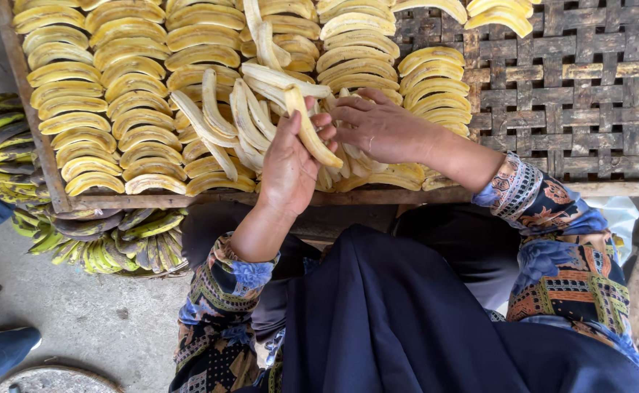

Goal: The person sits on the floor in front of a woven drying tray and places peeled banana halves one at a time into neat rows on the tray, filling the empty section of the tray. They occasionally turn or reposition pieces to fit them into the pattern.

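Left hand (288, 164) is holding one peeled banana slice (310, 131), grip closed around its lower part with the thumb across it; the slice is slanting up and left over the tray edge. Right hand (381, 131) is resting just beside it, fingers curled down onto a loose pile of slices (232, 120); whether that grip is pinching anything, I cannot tell. The pile is lying on a woven tray (574, 94), near its front rim. To the left and behind, neat rows of slices (108, 94) are covering the weave; the right part of the tray is showing bare. Unpeeled green-yellow bananas (108, 244) are lying on the floor under the tray's left corner. Patterned sleeves (552, 240) and a dark blue lap cloth (407, 320) are filling the foreground.
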